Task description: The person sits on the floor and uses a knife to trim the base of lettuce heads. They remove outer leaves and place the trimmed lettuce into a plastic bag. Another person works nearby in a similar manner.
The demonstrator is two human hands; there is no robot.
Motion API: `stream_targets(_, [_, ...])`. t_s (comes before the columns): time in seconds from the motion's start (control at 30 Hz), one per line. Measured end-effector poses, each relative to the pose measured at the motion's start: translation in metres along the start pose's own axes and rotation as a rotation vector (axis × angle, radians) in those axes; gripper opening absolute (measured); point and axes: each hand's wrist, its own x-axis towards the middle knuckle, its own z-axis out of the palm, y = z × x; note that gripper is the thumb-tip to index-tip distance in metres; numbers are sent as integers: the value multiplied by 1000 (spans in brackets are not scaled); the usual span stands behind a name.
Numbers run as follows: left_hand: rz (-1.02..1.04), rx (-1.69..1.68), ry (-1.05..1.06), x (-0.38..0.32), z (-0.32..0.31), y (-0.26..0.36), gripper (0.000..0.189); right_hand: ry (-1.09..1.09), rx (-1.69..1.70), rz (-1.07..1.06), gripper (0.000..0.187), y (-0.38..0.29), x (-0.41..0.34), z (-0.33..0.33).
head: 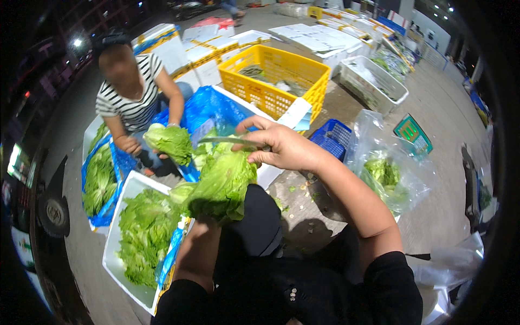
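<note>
A head of leafy green lettuce point(221, 183) is held up before my chest. My right hand point(270, 144) grips a knife point(231, 140), its blade pointing left above the lettuce. Beneath the lettuce, leaves hide my left hand; only that forearm shows, so its grip cannot be seen. Across from me, a person in a striped shirt point(136, 95) holds another lettuce point(170, 142). At lower left, a white foam box point(109, 252) holds many loose lettuces point(146, 235). A blue plastic liner point(215, 105) lies in a foam box behind the held lettuce.
A yellow plastic crate point(268, 93) stands ahead, with a blue basket point(332, 138) to its right. Right of that are a clear bag of lettuce point(382, 170) and a scale display point(413, 134). Another lined box of greens point(99, 178) is at left. Leaf scraps lie on the floor.
</note>
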Motion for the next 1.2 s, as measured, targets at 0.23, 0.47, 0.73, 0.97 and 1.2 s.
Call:
stream_targets(0.23, [-104,105,-27,24,15,-47,70,160,-20,-37,19,19,-41,-4])
stream_targets(0.47, [-63,452,-19,27,15,-31,66,174,-21,-93,20,11,-36,2])
stream_targets(0.73, [15,450,-28,19,22,-28,62,20,-228,-121,18,6,-18,11])
stream_targets(0.97, [-100,326,-74,24,4,-22,60,38,56,-104,17,17,-14,15])
stream_targets(1.2, [-222,194,-104,29,-12,-21,57,80,131,-65,20,17,-20,18])
